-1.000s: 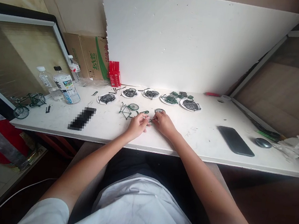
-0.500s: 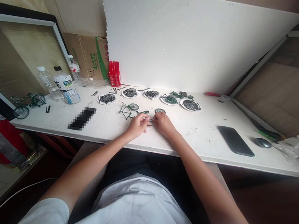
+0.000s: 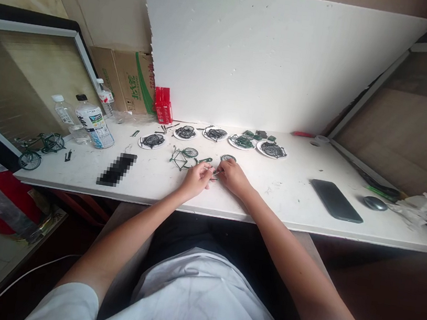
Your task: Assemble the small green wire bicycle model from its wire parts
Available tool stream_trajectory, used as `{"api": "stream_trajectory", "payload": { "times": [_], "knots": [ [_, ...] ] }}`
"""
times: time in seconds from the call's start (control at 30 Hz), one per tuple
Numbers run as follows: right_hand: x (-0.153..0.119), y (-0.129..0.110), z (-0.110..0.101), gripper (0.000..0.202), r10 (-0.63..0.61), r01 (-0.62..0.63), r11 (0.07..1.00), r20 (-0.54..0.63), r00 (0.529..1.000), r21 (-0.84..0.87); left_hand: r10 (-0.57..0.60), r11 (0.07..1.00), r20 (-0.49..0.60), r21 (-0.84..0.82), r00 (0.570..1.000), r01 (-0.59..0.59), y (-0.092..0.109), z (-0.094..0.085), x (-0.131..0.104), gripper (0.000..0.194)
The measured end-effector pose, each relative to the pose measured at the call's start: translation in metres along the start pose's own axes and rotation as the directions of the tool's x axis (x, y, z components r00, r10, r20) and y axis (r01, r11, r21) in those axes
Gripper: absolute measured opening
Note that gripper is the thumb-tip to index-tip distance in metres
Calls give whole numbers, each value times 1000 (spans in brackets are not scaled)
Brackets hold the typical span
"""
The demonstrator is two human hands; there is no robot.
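My left hand and my right hand meet over the white table, fingers pinched close together. Between them are small thin parts, too small to name. Just left of my left hand lies a green miniature bicycle frame, with a spoked wheel behind it. Another small wheel lies right behind my right fingers, partly hidden. A dark green part rests behind my left fingertips.
Several white plates of dark parts, one a plate, line the back. At left stand bottles and a green miniature bicycle. A red box is behind. A phone and a mouse lie right.
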State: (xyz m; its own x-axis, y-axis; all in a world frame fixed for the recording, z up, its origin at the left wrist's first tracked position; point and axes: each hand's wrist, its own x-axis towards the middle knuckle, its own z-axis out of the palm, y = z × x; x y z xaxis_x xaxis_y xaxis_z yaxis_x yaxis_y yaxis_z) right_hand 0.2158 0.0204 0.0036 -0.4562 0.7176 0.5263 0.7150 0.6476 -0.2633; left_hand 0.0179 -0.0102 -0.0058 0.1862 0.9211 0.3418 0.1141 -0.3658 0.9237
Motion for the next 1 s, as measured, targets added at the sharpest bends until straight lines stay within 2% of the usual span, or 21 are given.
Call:
{"api": "stream_trajectory", "payload": {
  "times": [0.67,1.0],
  "knots": [
    [0,-1,2,20,-15,16,999,-30,999,32,-12,1000,5,9,1000,12,7,1,-1,30],
    [1,-3,0,19,-13,13,1000,4,1000,-5,-15,1000,5,22,1000,15,5,1,0,27]
  ]
}}
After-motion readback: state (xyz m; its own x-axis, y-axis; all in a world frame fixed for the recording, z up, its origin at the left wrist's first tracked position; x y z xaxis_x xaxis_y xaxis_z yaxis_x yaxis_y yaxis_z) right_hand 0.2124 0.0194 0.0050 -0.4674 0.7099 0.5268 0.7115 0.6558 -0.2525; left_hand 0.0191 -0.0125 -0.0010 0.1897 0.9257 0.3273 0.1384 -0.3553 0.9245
